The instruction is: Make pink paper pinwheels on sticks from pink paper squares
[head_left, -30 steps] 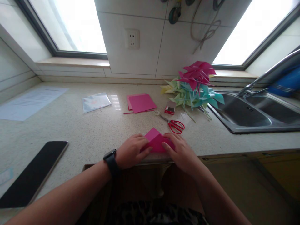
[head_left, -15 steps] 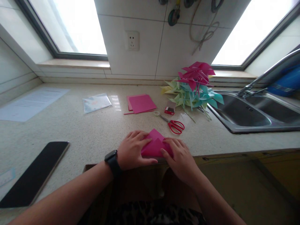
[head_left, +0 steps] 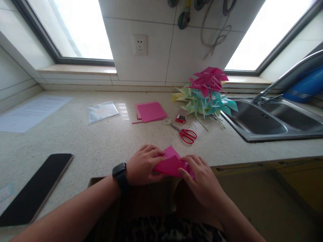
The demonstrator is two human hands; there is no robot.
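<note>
A folded sheet of pink paper (head_left: 169, 165) is held at the front edge of the counter, its upper corner pointing away from me. My left hand (head_left: 145, 164), with a black watch on its wrist, grips the paper's left side, fingers on top and thumb partly hidden beneath. At the right end, my right hand (head_left: 199, 173) pinches the paper between thumb and fingers. Beyond it lie red-handled scissors (head_left: 187, 135), a small roll of tape (head_left: 167, 122) and a small red box (head_left: 181, 118). A stack of pink paper squares (head_left: 151, 112) rests farther back.
Several paper pinwheels (head_left: 209, 90) are piled by the steel sink (head_left: 257, 117) at right. A clear packet (head_left: 102, 112), a printed sheet (head_left: 32, 111) and a dark flat phone-like slab (head_left: 37, 188) lie on the left of the counter (head_left: 101, 141).
Both hands have shifted slightly toward me and to the right with the pink paper, which now tilts at the counter edge. The camera view has moved a little.
</note>
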